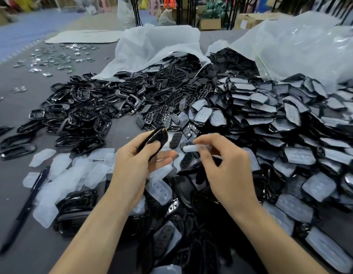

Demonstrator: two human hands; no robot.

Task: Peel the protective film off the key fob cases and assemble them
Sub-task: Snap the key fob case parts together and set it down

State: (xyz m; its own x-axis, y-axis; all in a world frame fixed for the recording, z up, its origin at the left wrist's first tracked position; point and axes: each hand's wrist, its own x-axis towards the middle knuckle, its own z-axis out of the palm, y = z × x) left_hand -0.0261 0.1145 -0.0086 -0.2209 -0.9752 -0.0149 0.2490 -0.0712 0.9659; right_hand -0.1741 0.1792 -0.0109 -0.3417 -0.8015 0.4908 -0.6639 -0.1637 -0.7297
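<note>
My left hand (138,161) grips a glossy black key fob case (155,138), thumb across its face, at the middle of the view. My right hand (223,167) pinches a strip of translucent white protective film (191,148) between thumb and forefinger, a short gap to the right of the case. The film is blurred. Peeled films (73,171) lie in a loose pile to the left of my left forearm. Film-covered case halves (270,119) are heaped on the right.
Black frame parts (82,107) and button inserts (167,95) spill from white bags (152,48) at the back. A black pen (23,210) lies at the left on the grey table (17,115). More cases (191,224) pile between my forearms.
</note>
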